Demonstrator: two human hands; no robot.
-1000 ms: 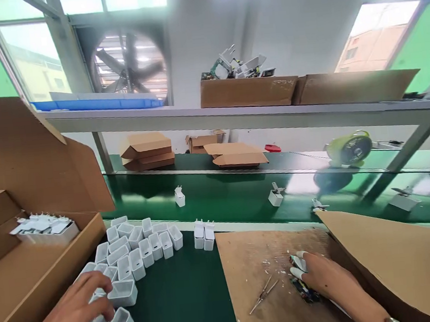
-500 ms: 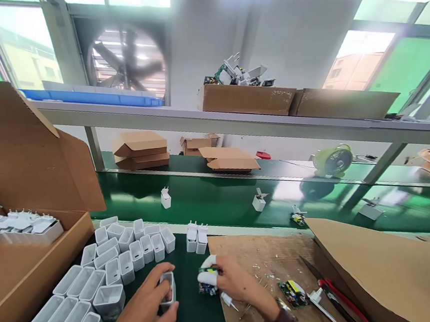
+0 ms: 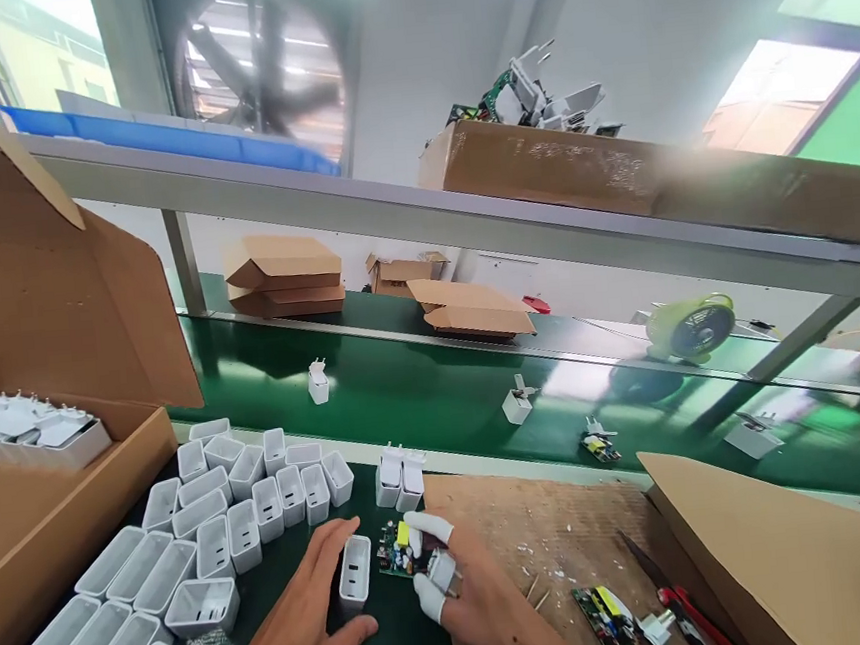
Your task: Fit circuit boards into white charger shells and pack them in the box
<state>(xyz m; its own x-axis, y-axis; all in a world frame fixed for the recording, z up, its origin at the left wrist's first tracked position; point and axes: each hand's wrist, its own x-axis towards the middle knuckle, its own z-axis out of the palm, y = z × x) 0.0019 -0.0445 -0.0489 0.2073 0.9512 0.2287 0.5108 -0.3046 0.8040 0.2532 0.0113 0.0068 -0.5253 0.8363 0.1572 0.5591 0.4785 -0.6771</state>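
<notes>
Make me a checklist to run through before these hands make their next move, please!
1. Right hand has hold of the circuit board: ok.
2. White finger covers on that hand's thumb and one finger: ok.
3. White plastic case standing with its open end up: ok.
4. Left hand gripping that case firmly: cannot tell, it sits between thumb and fingers.
5. Board right above the case's opening: not ok, it's off to the side.
6. Red-handled tool away from both hands: ok.

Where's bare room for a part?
Bare: green belt between its two leftmost chargers; left carton floor before packed plugs. Crowded: bench left of the left hand, under white casings; mat, lower right, with circuit board and red tool.
</notes>
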